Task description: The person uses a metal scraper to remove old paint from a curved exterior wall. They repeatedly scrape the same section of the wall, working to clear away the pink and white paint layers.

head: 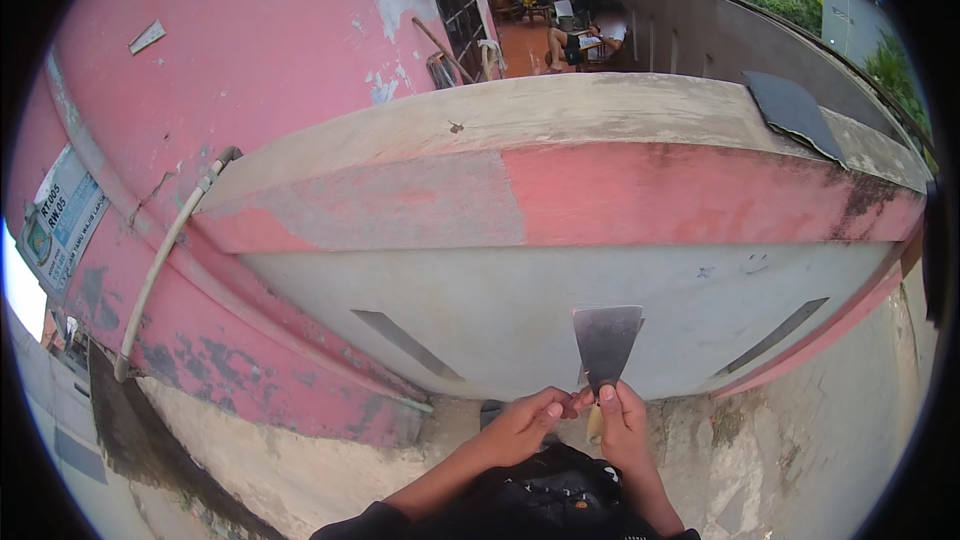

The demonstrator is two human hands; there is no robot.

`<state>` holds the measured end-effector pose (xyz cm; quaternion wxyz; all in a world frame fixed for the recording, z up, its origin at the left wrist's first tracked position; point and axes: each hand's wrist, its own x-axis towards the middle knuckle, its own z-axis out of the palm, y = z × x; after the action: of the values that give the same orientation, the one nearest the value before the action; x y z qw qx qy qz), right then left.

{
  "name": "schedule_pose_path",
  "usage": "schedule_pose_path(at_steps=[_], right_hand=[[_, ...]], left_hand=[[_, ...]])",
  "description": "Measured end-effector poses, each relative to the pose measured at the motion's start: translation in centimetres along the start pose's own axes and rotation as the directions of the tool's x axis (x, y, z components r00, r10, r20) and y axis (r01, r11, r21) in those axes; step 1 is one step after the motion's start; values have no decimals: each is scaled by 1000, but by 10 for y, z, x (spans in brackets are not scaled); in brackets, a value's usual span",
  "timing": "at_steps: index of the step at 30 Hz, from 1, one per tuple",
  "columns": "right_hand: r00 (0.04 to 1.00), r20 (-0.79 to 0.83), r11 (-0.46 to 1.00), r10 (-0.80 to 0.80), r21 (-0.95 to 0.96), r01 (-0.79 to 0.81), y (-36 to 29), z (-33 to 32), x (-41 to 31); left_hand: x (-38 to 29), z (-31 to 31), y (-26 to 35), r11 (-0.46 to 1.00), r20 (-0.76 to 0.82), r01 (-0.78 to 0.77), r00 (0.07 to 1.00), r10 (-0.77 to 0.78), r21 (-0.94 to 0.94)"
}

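Observation:
A putty knife (pixel 608 341) with a wide dark steel blade points up and away from me, in front of the low wall. My right hand (pixel 624 420) grips it near the base of the blade, thumb on the front face. Its pale handle (pixel 595 426) shows below the fingers. Close by on the left is my left hand (pixel 529 424), fingers bent and tips near the blade's base. Whether those fingertips pinch anything is hidden. Before me stands the wall's pink band (pixel 697 195), with a grey scraped patch (pixel 405 202) on its left part.
The concrete wall top (pixel 585 109) carries a dark sheet (pixel 799 112) at right. A pale pipe (pixel 169 255) bends down the pink house wall (pixel 247 30) at left, beside a sign (pixel 67 210) with writing. Beyond the wall a person (pixel 592 41) sits on a porch.

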<state>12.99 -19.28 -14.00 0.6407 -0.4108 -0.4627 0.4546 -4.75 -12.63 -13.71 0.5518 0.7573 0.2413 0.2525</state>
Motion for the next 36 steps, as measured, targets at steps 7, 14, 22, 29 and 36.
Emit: schedule_pose_path(at_steps=[7,14,22,29,36], right_hand=[[990,66,986,127,104,-133,-28,20,11],[981,196,980,4,196,-43,-28,40,20],[990,136,981,-46,192,19,-40,53,46],[997,81,986,-6,169,-8,-40,59,52],[999,35,983,-5,181,-2,-39,69,52]], left_hand=[[58,-12,50,965,5,3,1000,-1,-264],[90,-20,78,914,-101,-25,995,-18,-404],[105,-33,90,847,-192,-67,980,-43,-528],[107,-39,92,830,-177,-31,981,-82,-557],[109,-45,86,804,-124,-50,992,-30,-593]])
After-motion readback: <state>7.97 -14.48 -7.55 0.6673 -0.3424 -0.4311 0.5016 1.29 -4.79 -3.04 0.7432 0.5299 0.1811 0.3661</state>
